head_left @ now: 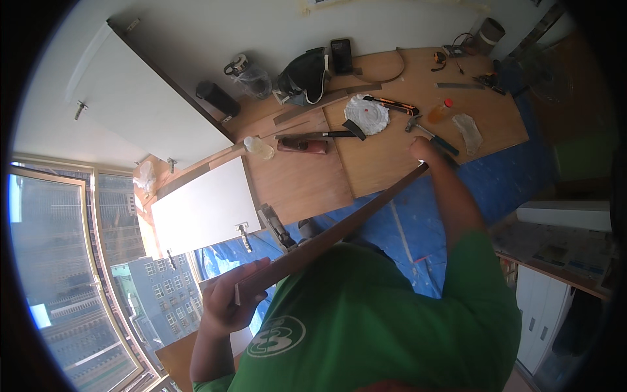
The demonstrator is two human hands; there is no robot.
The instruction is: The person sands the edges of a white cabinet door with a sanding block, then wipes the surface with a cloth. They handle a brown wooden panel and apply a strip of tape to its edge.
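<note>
My left hand [228, 287] grips the near end of a long brown wooden strip [349, 225], held diagonally across my body. My right hand [421, 150] is closed at the strip's far end by a small pale, shiny bit; I cannot make out what its fingers hold. A claw hammer [431, 134] lies just beyond it. A grey metal clamp-like tool [275, 225] sits behind the strip, by a white hinged panel [199, 209]. On the plywood worktop [366, 170] lie an orange-black cutter [392, 104], a black-handled blade [353, 130] and a round white pad [366, 116].
Bottles [259, 147], a black bag [300, 77], a phone [341, 56] and a tape measure [438, 61] are on the worktop. A white hinged door panel [140, 85] leans at upper left. An open window [55, 255] is left. Blue sheeting [411, 215] lies below; a white cabinet [542, 313] stands right.
</note>
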